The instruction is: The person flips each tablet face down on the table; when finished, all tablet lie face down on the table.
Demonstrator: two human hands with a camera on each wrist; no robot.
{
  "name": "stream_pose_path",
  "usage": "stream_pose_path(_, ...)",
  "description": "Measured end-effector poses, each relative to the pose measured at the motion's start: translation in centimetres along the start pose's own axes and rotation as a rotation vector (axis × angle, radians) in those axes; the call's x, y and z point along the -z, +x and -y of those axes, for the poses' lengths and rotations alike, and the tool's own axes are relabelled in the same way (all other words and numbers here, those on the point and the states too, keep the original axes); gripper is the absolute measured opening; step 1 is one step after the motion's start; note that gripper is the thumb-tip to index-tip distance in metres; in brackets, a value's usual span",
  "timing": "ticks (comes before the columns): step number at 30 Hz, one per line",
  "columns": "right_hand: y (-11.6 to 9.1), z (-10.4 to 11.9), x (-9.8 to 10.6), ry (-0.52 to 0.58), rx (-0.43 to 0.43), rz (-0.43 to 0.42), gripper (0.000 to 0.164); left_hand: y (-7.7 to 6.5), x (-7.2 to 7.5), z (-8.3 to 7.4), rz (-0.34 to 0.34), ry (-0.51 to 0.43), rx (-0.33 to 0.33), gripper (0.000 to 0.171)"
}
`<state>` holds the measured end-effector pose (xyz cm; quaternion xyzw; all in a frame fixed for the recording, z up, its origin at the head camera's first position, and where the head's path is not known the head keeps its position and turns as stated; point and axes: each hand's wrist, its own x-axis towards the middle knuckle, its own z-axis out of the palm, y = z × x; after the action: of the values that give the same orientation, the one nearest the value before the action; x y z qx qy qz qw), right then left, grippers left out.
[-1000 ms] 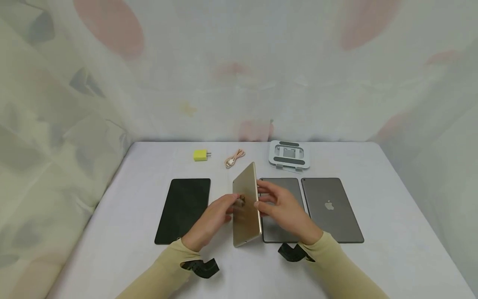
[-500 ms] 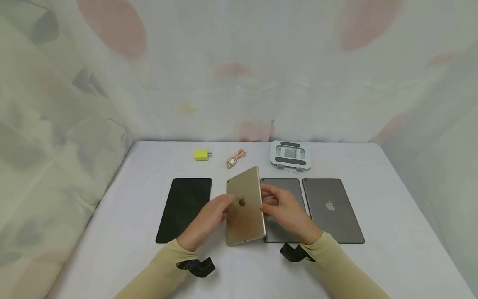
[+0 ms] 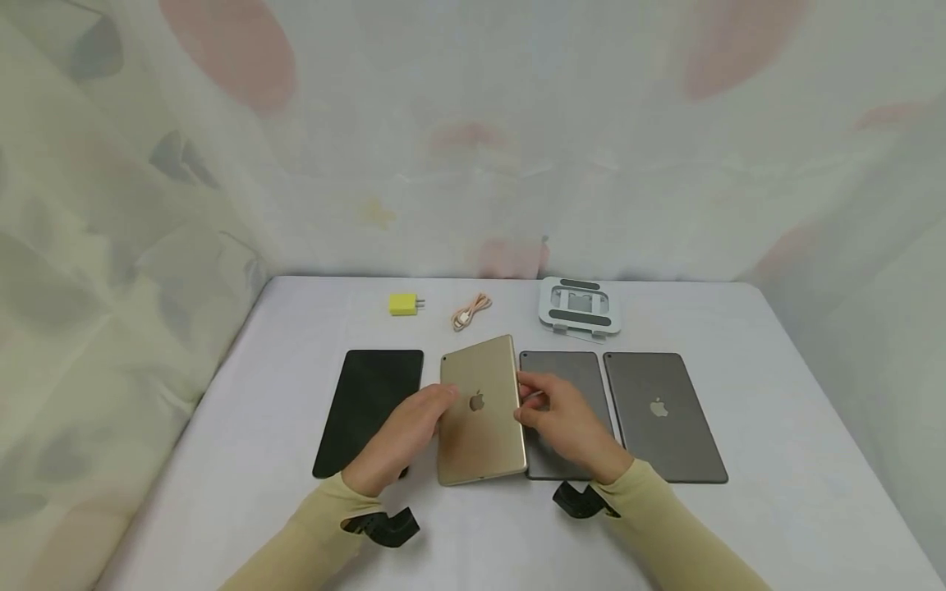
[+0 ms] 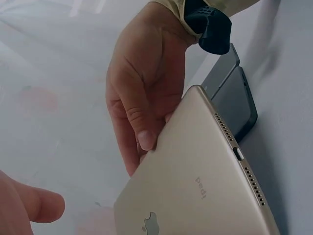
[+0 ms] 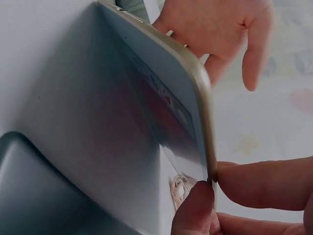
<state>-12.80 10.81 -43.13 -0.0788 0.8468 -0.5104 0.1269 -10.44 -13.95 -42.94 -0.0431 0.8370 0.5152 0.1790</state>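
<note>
A gold tablet (image 3: 484, 439) with an apple logo stands tilted up at mid-table, its back towards me. My right hand (image 3: 571, 423) pinches the right edge between thumb and fingers, as the right wrist view shows up close. At the left edge is my left hand (image 3: 402, 431), thumb raised apart from the tablet and fingers partly hidden by it. The right wrist view looks onto the tablet's screen (image 5: 142, 88), where a row of icons shows. In the left wrist view, the left thumb (image 4: 46, 205) is apart from the gold back.
A black tablet (image 3: 369, 394), screen up, lies on the left of the white table (image 3: 473, 533). Two grey tablets lie at right, one (image 3: 562, 460) partly under my right hand, the other (image 3: 668, 435) beside it. Behind are a yellow charger (image 3: 402, 304), a pink cable (image 3: 470, 312) and a folded stand (image 3: 580, 307).
The gold tablet has turned from nearly edge-on so that its back faces me. My left hand has drawn off leftward from the logo to the left edge; the right hand keeps its pinch.
</note>
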Motion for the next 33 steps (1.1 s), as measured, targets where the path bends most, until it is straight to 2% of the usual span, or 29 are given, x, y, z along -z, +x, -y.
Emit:
stream_pose_path(7, 0.0, 0.1, -0.6, 0.039, -0.033, 0.014, 0.054, -0.1, 0.5, 0.0, -0.008, 0.006, 0.008, 0.066)
stream_pose_path(14, 0.1, 0.0, -1.0, 0.088, -0.02, 0.051, 0.052, -0.1, 0.8, -0.1, -0.018, -0.021, 0.03, 0.066)
stream_pose_path(26, -0.1, 0.0, -1.2, 0.074, -0.078, 0.009, 0.057, 0.2, 1.0, -0.2, -0.031, -0.013, 0.022, 0.067)
stream_pose_path(33, -0.4, 0.1, -1.3, 0.07, -0.125, 0.038, 0.068, 0.0, 1.1, 0.1, -0.033, -0.033, 0.025, 0.065)
